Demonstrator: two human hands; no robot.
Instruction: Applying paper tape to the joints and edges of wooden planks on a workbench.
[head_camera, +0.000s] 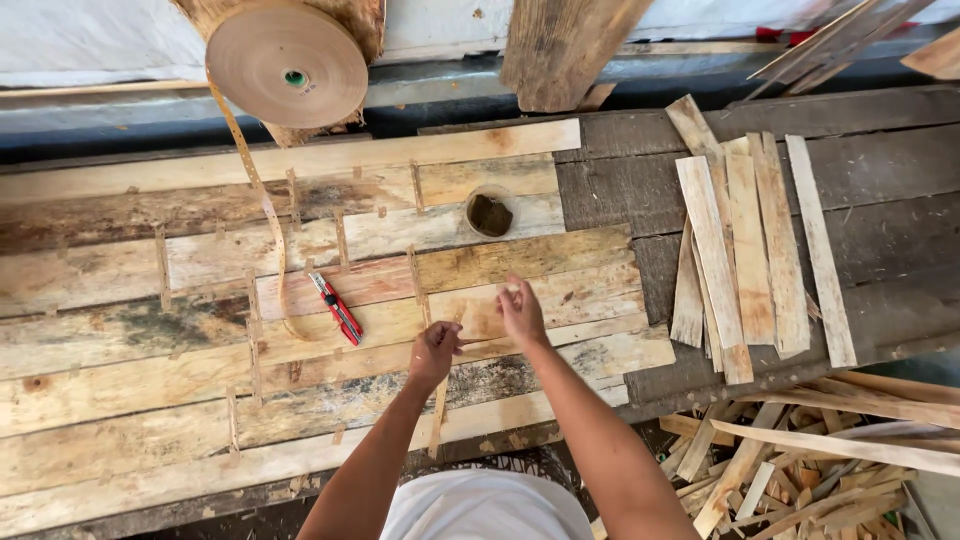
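Two hands (437, 350) (521, 312), tape strip (439, 400) half-hidden.

Packages, labels, signs, screens: none in view. Nearest item of the kind: a small round green-and-white core label (294, 78) at the centre of the brown paper-tape roll (287, 63).

The veneer scrap heap (820, 450) at four o'clock runs off the right and bottom edges. The left hand (435, 352) hides the upper end of the paper tape strip (438, 420) it pinches. The cup (489, 214) contents at twelve o'clock are too dark to identify.
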